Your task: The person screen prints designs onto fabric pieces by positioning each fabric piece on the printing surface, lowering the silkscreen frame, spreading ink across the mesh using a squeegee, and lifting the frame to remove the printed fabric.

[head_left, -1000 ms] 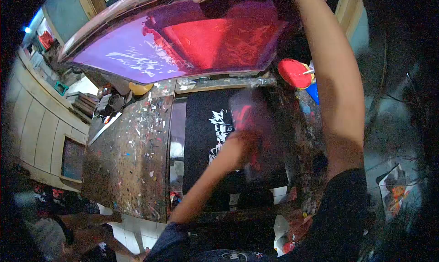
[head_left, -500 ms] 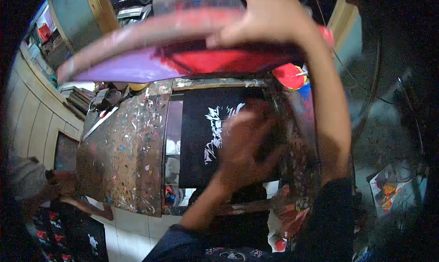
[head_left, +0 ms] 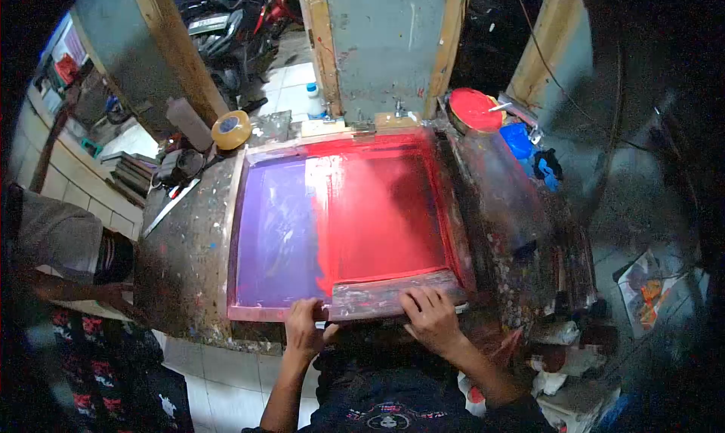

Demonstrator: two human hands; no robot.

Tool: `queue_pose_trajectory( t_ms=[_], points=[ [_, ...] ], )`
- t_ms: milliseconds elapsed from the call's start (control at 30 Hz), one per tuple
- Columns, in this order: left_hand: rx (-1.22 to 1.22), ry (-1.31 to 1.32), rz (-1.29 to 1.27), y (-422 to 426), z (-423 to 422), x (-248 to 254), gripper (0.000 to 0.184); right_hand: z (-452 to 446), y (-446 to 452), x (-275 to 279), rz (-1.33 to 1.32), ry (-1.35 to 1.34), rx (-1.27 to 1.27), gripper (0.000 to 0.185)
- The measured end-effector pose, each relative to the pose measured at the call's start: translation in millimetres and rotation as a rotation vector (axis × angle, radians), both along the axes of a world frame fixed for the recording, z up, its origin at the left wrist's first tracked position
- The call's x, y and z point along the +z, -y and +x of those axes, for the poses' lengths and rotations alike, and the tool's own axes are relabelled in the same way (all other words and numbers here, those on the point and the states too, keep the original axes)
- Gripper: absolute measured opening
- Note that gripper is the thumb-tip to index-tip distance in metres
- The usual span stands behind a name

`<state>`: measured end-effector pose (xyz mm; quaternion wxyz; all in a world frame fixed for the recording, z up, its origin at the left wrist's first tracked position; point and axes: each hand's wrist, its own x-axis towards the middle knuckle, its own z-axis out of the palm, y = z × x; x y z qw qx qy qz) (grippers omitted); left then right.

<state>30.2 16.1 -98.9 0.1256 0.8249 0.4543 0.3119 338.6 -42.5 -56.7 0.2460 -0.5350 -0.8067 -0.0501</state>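
Fingers [head_left: 411, 302] of the R hand [head_left: 436, 323] are bent over a flat, paint-stained wood bar [head_left: 368, 301], lower ctr of the view, thumb on its near side: they grip it. The L hand [head_left: 303, 331], just L of the bar, has its fingers curled onto the pinkish near rail of a rectangular screen frame [head_left: 260, 313]; can't tell how firmly they hold. Frame lies flat mid-view on a rough, paint-speckled table [head_left: 189, 244]. Its smooth panel [head_left: 385, 214] is purple on the L, glossy red on the R, w/ a ragged, streaky pale-red strip btwn; bar sits along the red half's near edge. Upper L: shiny, round amber tape roll [head_left: 226, 138]. Upper ctr: white bottle [head_left: 313, 106], blue cap. Upper R: smooth round patch of red paint [head_left: 470, 106].
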Motion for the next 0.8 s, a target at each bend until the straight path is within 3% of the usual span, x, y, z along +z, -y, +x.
queue_pose_trajectory(
  t_ms=[133, 267, 367, 467, 567, 600, 700, 800],
  points=[
    [0.004, -0.014, 0.043, 0, 2, -6, 0.069, 9, -19, -11, 0.007, 0.074, 0.029, 0.059],
    [-0.004, 0.000, 0.056, -1, 5, -10, 0.066, 4, -54, 38, -0.115, 0.166, 0.002, 0.045],
    [0.000, -0.010, 0.096, -4, 7, -3, 0.067, 15, -90, 7, -0.045, 0.239, -0.009, 0.049],
    [-0.011, -0.014, 0.048, 0, 5, -7, 0.067, 25, -115, 41, -0.222, 0.130, 0.121, 0.050],
    [-0.022, 0.018, 0.100, -3, 7, -6, 0.069, 25, -110, 75, -0.231, 0.108, 0.134, 0.040],
    [-0.010, 0.013, 0.114, -2, 8, -3, 0.068, 25, -105, 77, -0.268, 0.119, 0.135, 0.045],
    [-0.021, 0.029, 0.121, -3, 9, -1, 0.066, 26, -81, 56, -0.262, 0.141, 0.128, 0.051],
    [-0.032, 0.046, 0.155, -3, 11, 4, 0.062, 16, -56, 45, -0.190, 0.136, 0.083, 0.040]
  ],
)
